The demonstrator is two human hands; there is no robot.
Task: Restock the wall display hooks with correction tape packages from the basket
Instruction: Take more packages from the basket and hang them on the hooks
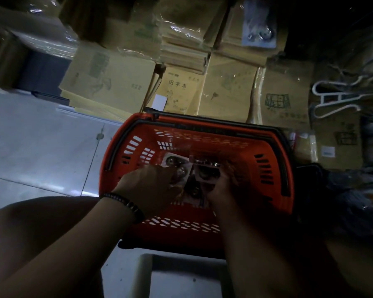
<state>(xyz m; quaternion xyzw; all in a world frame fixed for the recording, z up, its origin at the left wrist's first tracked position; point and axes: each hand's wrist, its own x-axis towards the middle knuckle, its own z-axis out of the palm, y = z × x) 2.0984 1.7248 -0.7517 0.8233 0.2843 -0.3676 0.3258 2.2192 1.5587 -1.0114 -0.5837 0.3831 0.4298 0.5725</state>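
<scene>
Left hand (153, 186) and right hand (221, 190) both grip a bunch of clear-fronted correction tape packages (202, 174), low inside the red slotted plastic basket (228, 148) on the floor. Step: gathering stock. Next: lift past the folded black basket handles (285, 166); display hooks not in view. Plastic-wrapped brown exercise-book stacks (228, 87) crowd just behind.
</scene>
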